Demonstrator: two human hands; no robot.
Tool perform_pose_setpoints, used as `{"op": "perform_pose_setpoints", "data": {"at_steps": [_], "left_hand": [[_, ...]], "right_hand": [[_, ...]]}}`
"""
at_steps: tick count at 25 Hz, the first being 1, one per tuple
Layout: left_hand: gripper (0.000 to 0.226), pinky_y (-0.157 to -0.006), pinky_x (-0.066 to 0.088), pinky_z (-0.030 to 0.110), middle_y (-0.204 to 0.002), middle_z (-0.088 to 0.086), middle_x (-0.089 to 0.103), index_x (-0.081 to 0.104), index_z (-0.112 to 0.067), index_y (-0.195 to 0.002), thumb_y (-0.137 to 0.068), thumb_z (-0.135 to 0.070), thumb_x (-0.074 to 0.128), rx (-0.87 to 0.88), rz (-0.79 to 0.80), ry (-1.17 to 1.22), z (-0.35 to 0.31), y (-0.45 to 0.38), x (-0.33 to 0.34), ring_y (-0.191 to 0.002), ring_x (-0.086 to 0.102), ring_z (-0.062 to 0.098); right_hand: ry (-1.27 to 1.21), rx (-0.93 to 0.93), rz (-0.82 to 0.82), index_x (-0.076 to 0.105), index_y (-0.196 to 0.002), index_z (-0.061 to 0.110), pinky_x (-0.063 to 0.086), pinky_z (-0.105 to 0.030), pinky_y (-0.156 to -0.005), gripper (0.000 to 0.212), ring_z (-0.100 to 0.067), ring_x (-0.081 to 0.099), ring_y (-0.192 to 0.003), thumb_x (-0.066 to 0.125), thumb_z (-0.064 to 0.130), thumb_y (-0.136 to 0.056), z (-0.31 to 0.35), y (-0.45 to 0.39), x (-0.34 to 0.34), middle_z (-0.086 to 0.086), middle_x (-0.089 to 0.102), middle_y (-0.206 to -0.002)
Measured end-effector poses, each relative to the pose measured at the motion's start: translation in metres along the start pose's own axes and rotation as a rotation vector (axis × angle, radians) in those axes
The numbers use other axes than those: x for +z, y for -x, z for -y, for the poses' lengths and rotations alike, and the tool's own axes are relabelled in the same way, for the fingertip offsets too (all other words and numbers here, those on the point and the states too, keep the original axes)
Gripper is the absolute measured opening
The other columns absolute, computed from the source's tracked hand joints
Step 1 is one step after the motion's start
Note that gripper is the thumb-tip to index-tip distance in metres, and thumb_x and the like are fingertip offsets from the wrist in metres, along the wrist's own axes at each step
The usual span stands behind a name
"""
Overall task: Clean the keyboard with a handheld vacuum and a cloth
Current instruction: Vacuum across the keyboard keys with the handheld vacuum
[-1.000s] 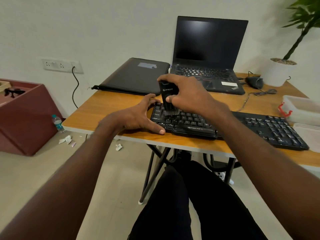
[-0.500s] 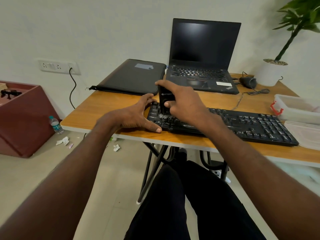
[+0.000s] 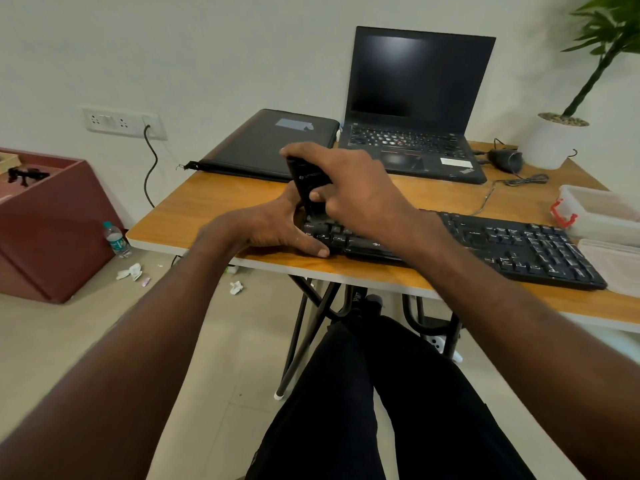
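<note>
A black keyboard (image 3: 512,247) lies along the front edge of the wooden desk (image 3: 221,199). My right hand (image 3: 356,188) grips a small black handheld vacuum (image 3: 308,183), held nearly upright with its lower end on the keys at the keyboard's far left end. My left hand (image 3: 273,230) clasps that left end, thumb along the front edge and fingers behind. The vacuum's nozzle is hidden by my hands. No cloth is visible.
An open black laptop (image 3: 415,109) and a black sleeve (image 3: 263,143) lie at the back of the desk. A mouse (image 3: 505,159) with its cable, a white plant pot (image 3: 554,140) and a clear plastic box (image 3: 602,213) stand at right. Floor scraps, a bottle (image 3: 116,239) and a maroon box (image 3: 48,223) are at left.
My right hand has slid the vacuum leftward along the keys to the keyboard's left end. My left hand has kept its hold there.
</note>
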State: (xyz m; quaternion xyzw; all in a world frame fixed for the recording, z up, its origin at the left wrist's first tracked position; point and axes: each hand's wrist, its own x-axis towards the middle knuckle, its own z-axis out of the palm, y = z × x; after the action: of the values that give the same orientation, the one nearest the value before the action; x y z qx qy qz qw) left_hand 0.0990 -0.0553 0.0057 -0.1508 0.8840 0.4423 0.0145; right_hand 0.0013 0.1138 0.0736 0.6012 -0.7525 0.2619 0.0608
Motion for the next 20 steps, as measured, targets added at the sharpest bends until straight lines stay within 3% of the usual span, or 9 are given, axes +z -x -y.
{"op": "perform_pose_setpoints", "data": {"at_steps": [2,7,10,12,15,18,20], "left_hand": [[0.135,-0.122,0.035,0.043,-0.163,-0.009,0.033,0.011,-0.05,-0.162,-0.062,-0.049,0.102,-0.021,0.008,0.014,-0.001,0.0,0.0,-0.15,0.034,0.019],[0.138,-0.118,0.04,0.039,-0.16,-0.012,0.037,0.002,-0.05,-0.162,-0.066,-0.044,0.101,0.026,-0.02,0.036,-0.001,0.002,0.001,-0.144,0.04,0.014],[0.139,-0.101,0.044,0.022,-0.157,-0.013,0.036,0.0,-0.049,-0.163,-0.068,-0.034,0.101,0.051,-0.015,0.078,-0.001,0.003,0.001,-0.14,0.043,0.009],[0.138,-0.097,0.043,0.019,-0.158,-0.015,0.034,0.002,-0.049,-0.163,-0.067,-0.035,0.101,0.05,-0.019,0.069,0.001,0.002,0.002,-0.139,0.041,0.008],[0.129,-0.09,0.042,0.011,-0.142,-0.026,0.04,0.009,-0.045,-0.162,-0.071,-0.034,0.099,0.029,-0.015,0.044,-0.004,0.003,0.003,-0.125,0.045,-0.005],[0.13,-0.109,0.045,0.029,-0.152,-0.017,0.043,0.017,-0.047,-0.162,-0.065,-0.044,0.103,0.02,-0.008,0.057,0.001,0.001,0.001,-0.14,0.045,0.01],[0.135,-0.114,0.041,0.034,-0.16,-0.014,0.037,0.011,-0.052,-0.162,-0.063,-0.045,0.103,0.039,-0.009,0.058,-0.001,0.002,0.001,-0.145,0.04,0.012]], "right_hand": [[-0.035,-0.016,-0.03,0.044,-0.148,0.045,0.057,-0.038,-0.093,0.071,-0.018,0.063,-0.115,0.069,0.009,-0.091,0.003,0.006,0.01,-0.001,0.066,-0.127],[-0.114,0.078,-0.066,0.05,-0.144,0.041,0.057,-0.026,-0.087,0.068,-0.016,0.062,-0.117,0.074,0.011,-0.088,-0.014,-0.003,0.005,0.001,0.064,-0.134],[-0.194,0.077,-0.045,0.049,-0.145,0.042,0.053,-0.019,-0.082,0.068,-0.014,0.062,-0.115,0.076,0.015,-0.088,-0.009,-0.003,0.016,0.003,0.064,-0.133],[-0.179,0.072,0.014,0.051,-0.143,0.041,0.054,-0.023,-0.086,0.067,-0.013,0.061,-0.115,0.077,0.02,-0.086,-0.01,-0.008,0.014,0.006,0.064,-0.132],[-0.171,0.055,-0.013,0.052,-0.144,0.04,0.055,-0.025,-0.09,0.065,-0.011,0.062,-0.113,0.075,0.018,-0.087,-0.004,-0.01,0.009,0.006,0.066,-0.13],[-0.144,0.015,0.113,0.052,-0.143,0.041,0.057,-0.03,-0.091,0.063,-0.012,0.062,-0.114,0.07,0.013,-0.091,-0.003,-0.009,0.003,0.006,0.064,-0.133],[-0.095,0.021,0.138,0.05,-0.144,0.04,0.059,-0.034,-0.089,0.062,-0.017,0.062,-0.115,0.067,0.01,-0.093,-0.008,-0.005,-0.004,0.003,0.062,-0.135]]}}
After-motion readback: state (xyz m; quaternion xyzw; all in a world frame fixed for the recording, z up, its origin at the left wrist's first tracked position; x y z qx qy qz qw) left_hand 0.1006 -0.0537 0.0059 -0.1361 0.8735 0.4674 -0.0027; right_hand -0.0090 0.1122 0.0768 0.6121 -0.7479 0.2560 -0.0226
